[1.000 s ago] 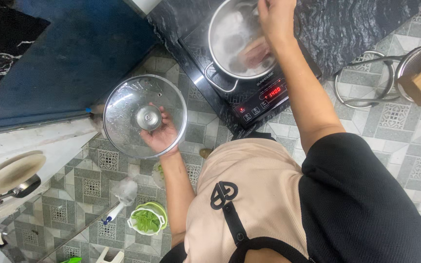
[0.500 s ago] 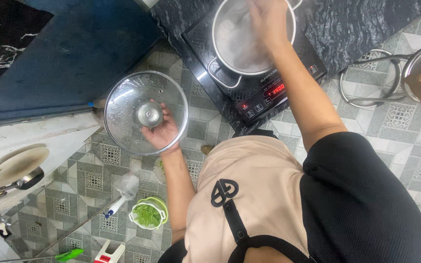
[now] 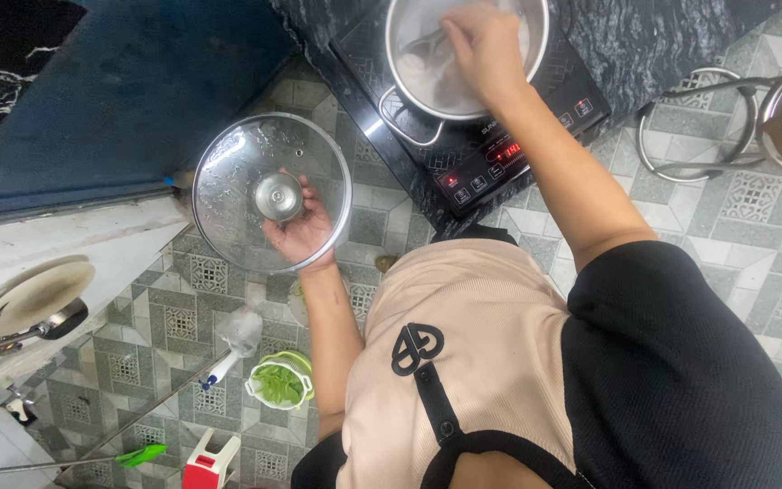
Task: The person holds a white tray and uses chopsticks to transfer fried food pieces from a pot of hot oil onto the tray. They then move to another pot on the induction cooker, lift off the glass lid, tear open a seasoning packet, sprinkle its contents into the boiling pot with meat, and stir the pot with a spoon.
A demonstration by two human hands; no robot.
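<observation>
Head view: a round glass lid (image 3: 244,172) with a metal rim is held out over the patterned tile floor (image 3: 735,226), to the left of the cooker and well apart from the pot. The lid is turned so that its metal knob (image 3: 278,196) faces the camera; being circular, it has no long axis, and its face is seen nearly flat-on with only a slight tilt. The left hand (image 3: 300,226) is closed around the knob from below, palm toward the camera, with the fingers curled behind the knob (the fingertips are partly hidden by it).

The right hand (image 3: 486,45) is reached over a steel pot (image 3: 414,77) standing on a black induction cooker (image 3: 491,136). The fingers are bent downward into the pot and appear closed on the handle of a utensil (image 3: 423,47), whose long axis runs roughly left to right across the pot opening; the grip itself is blurred, so the hold cannot be confirmed. One pot handle points toward the lower left, toward the lid.

The cooker's lit control panel faces the person. The cooker rests on a dark marbled surface (image 3: 644,27). On the floor below the lid a small green bowl of leaves (image 3: 280,380) is seen, with a red stool (image 3: 212,462) near it. At the left edge a ladle (image 3: 38,328) lies on a white ledge. At the right a metal ring stand (image 3: 694,127) sits on the tiles.
</observation>
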